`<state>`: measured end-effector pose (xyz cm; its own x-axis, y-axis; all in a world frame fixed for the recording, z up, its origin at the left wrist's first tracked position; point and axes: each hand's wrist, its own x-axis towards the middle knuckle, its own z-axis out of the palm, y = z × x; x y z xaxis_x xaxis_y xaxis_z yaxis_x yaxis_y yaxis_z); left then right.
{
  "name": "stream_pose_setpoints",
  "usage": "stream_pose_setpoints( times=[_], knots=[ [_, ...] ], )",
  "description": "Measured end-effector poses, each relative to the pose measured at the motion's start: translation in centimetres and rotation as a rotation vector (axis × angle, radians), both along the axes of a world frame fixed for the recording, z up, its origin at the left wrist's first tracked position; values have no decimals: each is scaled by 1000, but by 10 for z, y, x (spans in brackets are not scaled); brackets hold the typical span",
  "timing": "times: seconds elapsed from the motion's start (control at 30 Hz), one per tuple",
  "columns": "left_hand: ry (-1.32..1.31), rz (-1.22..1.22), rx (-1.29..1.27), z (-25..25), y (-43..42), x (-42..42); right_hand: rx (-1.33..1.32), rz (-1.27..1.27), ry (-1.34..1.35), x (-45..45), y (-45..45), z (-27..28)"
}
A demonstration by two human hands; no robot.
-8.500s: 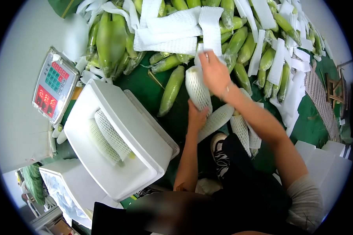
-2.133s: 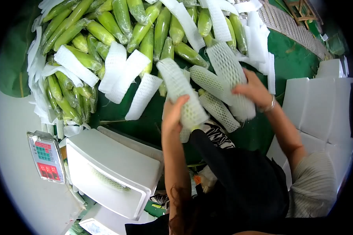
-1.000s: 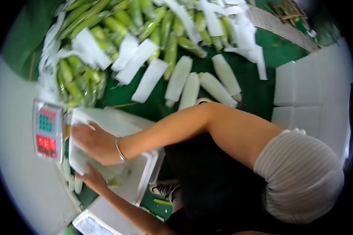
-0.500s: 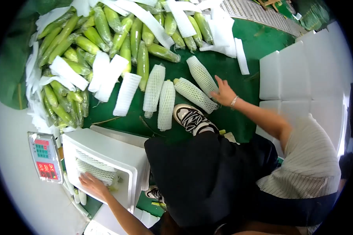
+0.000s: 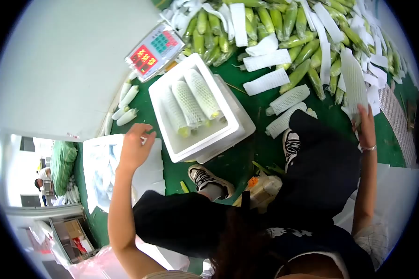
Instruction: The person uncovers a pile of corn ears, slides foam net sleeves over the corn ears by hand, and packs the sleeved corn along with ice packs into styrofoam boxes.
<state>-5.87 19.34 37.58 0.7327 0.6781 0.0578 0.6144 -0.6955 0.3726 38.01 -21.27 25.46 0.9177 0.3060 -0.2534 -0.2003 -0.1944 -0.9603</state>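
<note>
My right hand (image 5: 367, 125), at the right, is closed around the lower end of an ear of corn in a white foam net sleeve (image 5: 354, 76). The ear points up and away, over the heap of corn. My left hand (image 5: 137, 146) hovers beside the near left side of a white foam box (image 5: 165, 125), its fingers loosely bent and apart, with nothing seen in them. Inside the box lie three sleeved ears of corn (image 5: 188, 103), side by side. More sleeved ears (image 5: 288, 100) rest on the green floor beyond my foot.
A heap of film-wrapped green corn (image 5: 307, 56) with loose white foam sleeves (image 5: 267, 60) spreads across the back. A scale display (image 5: 154, 51) stands behind the box, and pale ears (image 5: 127, 116) lie left of it. My shoes (image 5: 209, 181) flank a yellowish package (image 5: 263, 188).
The view has swung left. My left hand has come out of the box. My right hand has gone from the sleeved ears on the floor to holding one up.
</note>
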Motion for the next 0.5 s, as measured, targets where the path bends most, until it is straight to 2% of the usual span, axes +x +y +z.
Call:
stream_pose_setpoints(
  times=[0.03,0.07,0.13,0.23,0.3,0.33,0.37,0.4,0.47,0.5],
  knots=[
    [-25,43,-34,-8,-2,-9,61,107,-24,2,12,19],
    [-6,34,-86,-14,-6,-16,70,108,-33,1,23,25],
    [22,5,-207,-26,-11,-26,-15,203,-144,1,37,29],
    [95,-35,-223,-24,-24,-26,-132,173,-71,25,45,-38],
    [46,22,-341,-25,-28,-30,-230,245,-138,41,42,-92],
    [75,44,-350,-24,-28,-34,-363,312,-58,34,47,-89],
    [103,17,-244,-40,-17,-48,-503,355,44,36,46,-85],
    [173,110,-280,-40,-16,-52,-530,364,-174,46,39,-115],
    [198,127,-339,-56,0,-70,-627,384,-568,78,21,-186],
    [190,134,-419,-60,7,-73,-524,457,-593,83,19,-182]
  ],
)
